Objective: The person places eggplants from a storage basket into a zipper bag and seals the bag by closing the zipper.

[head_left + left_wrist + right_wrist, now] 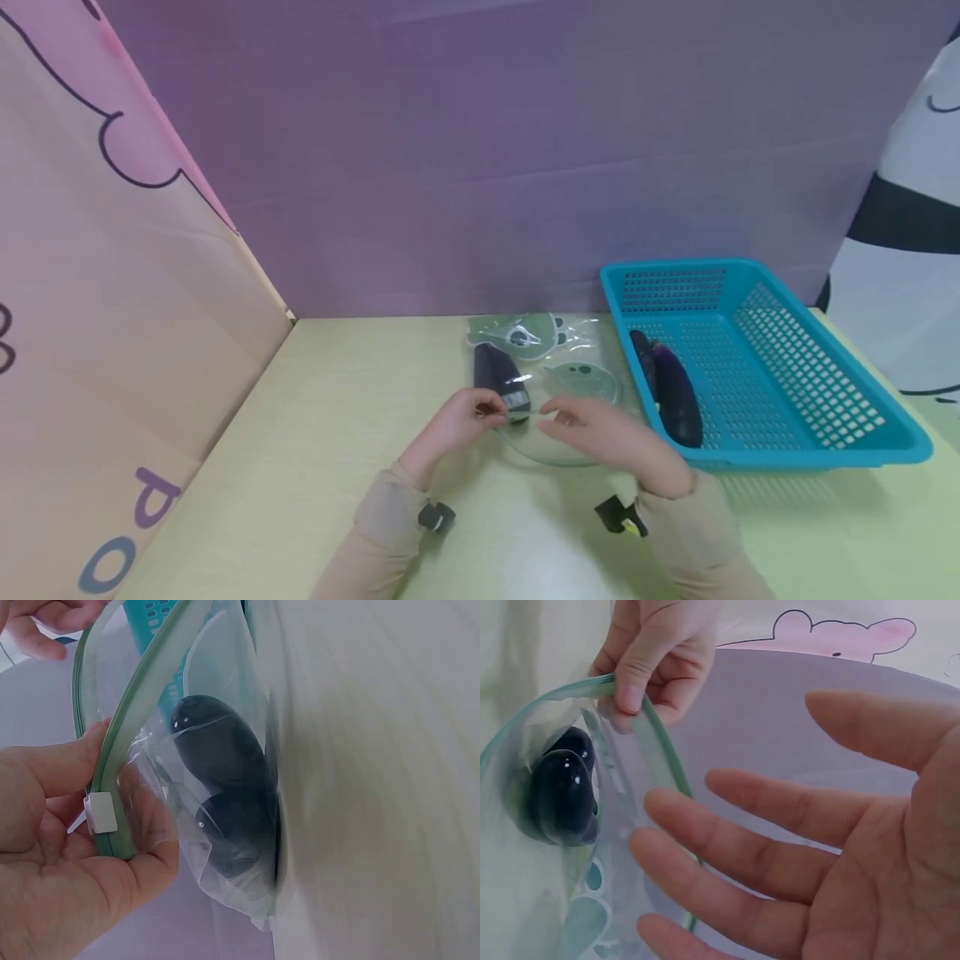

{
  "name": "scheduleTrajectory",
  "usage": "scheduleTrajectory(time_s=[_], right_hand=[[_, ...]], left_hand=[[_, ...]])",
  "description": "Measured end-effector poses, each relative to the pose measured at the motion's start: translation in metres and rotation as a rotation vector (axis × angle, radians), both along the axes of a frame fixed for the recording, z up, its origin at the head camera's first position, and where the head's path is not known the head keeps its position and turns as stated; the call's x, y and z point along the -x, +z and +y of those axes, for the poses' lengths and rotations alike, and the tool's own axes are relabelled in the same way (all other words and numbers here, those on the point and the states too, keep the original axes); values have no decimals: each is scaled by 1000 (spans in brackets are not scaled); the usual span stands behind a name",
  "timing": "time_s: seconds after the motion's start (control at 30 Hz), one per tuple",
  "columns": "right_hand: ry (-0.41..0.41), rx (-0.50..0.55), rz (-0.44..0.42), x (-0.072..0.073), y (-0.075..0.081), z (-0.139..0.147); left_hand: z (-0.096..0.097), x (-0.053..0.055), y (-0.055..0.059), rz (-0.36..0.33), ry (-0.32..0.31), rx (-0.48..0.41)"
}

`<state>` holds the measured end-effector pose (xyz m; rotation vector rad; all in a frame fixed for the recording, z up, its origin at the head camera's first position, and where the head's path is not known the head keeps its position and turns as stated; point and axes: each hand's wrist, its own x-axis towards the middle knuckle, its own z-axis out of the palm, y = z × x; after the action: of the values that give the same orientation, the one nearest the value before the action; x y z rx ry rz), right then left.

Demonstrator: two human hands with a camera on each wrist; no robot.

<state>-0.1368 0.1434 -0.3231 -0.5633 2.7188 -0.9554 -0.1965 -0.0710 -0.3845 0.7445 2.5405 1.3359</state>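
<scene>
A clear slider zip bag (555, 442) with green printed figures lies on the table with its mouth parted. Inside are two glossy dark eggplants (225, 750), their rounded ends towards the opening. My left hand (461, 421) pinches the bag's green zip edge beside the white slider (100, 813). Across the mouth, my right hand (603, 429) hovers by the other side of the rim. Its fingers (727, 840) are spread and nearly straight, close to the zip strip (664, 742); whether they touch it I cannot tell.
Right of the bag stands a blue-green plastic basket (817, 458). More dark eggplants (677, 396) lie along its left side. A purple backdrop (480, 167) rises behind the table, and a printed panel (135, 292) borders the left.
</scene>
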Motion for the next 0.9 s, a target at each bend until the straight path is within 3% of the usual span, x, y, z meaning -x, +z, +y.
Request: scheduleTrajectory(time_s=[0.33, 0.9], right_hand=[[11, 12, 18, -3, 15, 6], [-16, -23, 47, 1, 27, 18]], left_hand=[[0, -1, 1, -13, 14, 3], [0, 0, -2, 16, -3, 4]])
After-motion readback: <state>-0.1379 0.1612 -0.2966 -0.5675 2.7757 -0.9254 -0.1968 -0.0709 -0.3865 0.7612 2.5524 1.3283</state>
